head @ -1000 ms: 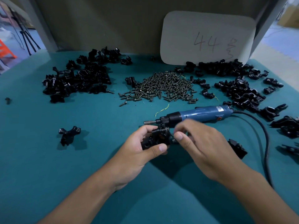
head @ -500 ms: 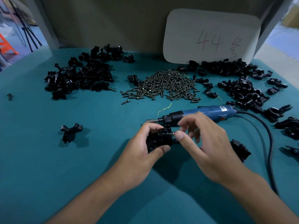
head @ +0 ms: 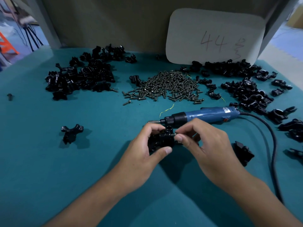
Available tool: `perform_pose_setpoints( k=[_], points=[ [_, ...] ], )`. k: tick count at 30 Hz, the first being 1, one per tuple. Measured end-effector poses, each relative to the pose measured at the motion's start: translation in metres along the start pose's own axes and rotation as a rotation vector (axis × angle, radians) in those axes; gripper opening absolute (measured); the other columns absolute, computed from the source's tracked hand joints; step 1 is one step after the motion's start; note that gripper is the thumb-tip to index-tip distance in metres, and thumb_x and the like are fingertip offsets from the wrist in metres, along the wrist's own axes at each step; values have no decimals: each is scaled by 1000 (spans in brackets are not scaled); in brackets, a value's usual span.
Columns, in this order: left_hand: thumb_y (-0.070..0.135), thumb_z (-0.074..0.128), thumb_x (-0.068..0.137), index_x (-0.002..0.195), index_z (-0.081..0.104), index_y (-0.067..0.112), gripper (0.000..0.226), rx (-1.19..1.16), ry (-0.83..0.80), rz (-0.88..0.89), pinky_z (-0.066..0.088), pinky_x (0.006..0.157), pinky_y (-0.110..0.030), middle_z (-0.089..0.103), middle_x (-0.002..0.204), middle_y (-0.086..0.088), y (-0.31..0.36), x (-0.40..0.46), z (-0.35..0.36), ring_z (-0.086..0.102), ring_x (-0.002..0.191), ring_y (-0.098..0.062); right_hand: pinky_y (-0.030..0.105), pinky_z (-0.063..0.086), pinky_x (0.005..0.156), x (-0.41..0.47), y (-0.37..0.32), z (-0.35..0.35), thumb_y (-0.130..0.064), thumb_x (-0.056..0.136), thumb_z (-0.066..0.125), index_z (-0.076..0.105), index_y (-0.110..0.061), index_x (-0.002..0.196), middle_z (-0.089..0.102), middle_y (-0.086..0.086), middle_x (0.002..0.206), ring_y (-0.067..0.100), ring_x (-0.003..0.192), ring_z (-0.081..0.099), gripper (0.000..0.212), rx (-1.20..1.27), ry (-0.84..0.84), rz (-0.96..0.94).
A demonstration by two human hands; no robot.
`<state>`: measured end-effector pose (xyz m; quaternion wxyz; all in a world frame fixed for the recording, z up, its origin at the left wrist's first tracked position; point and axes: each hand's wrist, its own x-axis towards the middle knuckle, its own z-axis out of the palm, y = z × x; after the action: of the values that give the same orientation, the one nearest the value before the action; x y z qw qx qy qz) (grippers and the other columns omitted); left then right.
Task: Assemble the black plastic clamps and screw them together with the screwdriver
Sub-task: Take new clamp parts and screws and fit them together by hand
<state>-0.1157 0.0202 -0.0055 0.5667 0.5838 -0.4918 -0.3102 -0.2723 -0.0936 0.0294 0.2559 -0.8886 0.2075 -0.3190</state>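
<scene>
My left hand [head: 141,154] grips a black plastic clamp [head: 162,140] just above the teal table, thumb below and fingers curled over its top. My right hand [head: 205,145] pinches a small dark screw [head: 173,134] between thumb and forefinger at the clamp's right side. The blue electric screwdriver [head: 205,115] lies on the table right behind both hands, its bit pointing left and its black cable [head: 273,145] curving off to the right. Much of the clamp is hidden by my fingers.
A heap of screws [head: 165,86] sits mid-table. Piles of black clamp parts lie at back left [head: 82,76] and back right [head: 242,82]. One clamp [head: 71,132] lies alone at left, another part [head: 243,152] right of my right hand. A white card [head: 214,36] leans on the back wall.
My right hand has brought the screw in against the clamp's right side. My left hand has turned the clamp a little and lifted it slightly toward the screwdriver.
</scene>
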Motion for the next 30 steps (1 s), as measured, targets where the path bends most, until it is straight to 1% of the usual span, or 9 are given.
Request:
perform_pose_setpoints(
  k=[4, 7, 9, 11, 12, 16, 20, 24, 30],
  points=[
    [39, 69, 82, 112, 53, 42, 35, -2, -1, -3, 47, 97, -22, 65, 114, 19, 1, -1, 0, 62, 112, -8, 9, 39, 67, 0, -5, 3, -33, 96, 62, 65, -19, 89, 64, -13, 80, 4, 78, 58, 16, 77, 0, 55],
    [30, 71, 85, 113, 54, 34, 33, -14, 15, 8, 47, 96, -24, 66, 115, 15, 1, -1, -1, 64, 111, -10, 8, 38, 63, 0, -9, 4, -40, 94, 60, 61, -29, 87, 65, -21, 83, 2, 73, 59, 12, 155, -8, 118],
    [20, 70, 86, 114, 55, 30, 33, -32, 32, 8, 49, 98, -33, 67, 115, 9, 1, -2, -1, 65, 111, -15, 10, 38, 61, -2, -8, 5, -42, 97, 58, 59, -31, 87, 64, -22, 83, 4, 72, 59, 15, 164, -26, 134],
    [16, 69, 86, 114, 56, 29, 33, -58, 39, -1, 50, 101, -46, 67, 116, 5, 1, -2, -1, 66, 111, -23, 10, 37, 59, -4, -7, 7, -42, 101, 57, 57, -31, 86, 63, -19, 81, 5, 68, 56, 18, 152, -40, 135],
    [15, 69, 86, 114, 57, 30, 33, -60, 42, -1, 50, 102, -49, 67, 116, 6, 2, -2, -1, 65, 112, -24, 11, 36, 59, -5, -6, 9, -43, 101, 55, 56, -31, 86, 61, -16, 81, 6, 68, 54, 20, 139, -47, 130],
    [20, 70, 87, 116, 55, 31, 35, -1, 45, 26, 50, 102, -39, 65, 117, 13, 5, -3, 1, 63, 115, -18, 12, 35, 66, -6, -8, 14, -47, 106, 38, 47, -32, 87, 49, -11, 82, 7, 76, 50, 25, 42, -70, 77],
    [46, 70, 84, 117, 54, 37, 38, 21, 63, 39, 50, 98, -27, 65, 118, 17, 9, -5, 3, 63, 115, -13, 12, 33, 67, -7, -9, 14, -45, 108, 29, 40, -29, 83, 42, -12, 79, 6, 74, 46, 32, 2, -101, 50],
    [51, 64, 86, 114, 56, 36, 32, 67, 96, 55, 50, 94, -28, 66, 112, 18, 10, -4, 1, 64, 109, -11, 13, 30, 58, -5, -12, 16, -47, 106, 29, 31, -28, 73, 39, -13, 68, 6, 62, 41, 38, 22, -97, 70],
    [49, 63, 88, 115, 57, 38, 30, 78, 74, 78, 51, 93, -29, 67, 110, 15, 12, -4, 2, 64, 109, -15, 17, 26, 52, -7, -12, 15, -51, 103, 31, 38, -28, 71, 39, -10, 60, 9, 54, 38, 40, 103, -98, 116]
  ],
)
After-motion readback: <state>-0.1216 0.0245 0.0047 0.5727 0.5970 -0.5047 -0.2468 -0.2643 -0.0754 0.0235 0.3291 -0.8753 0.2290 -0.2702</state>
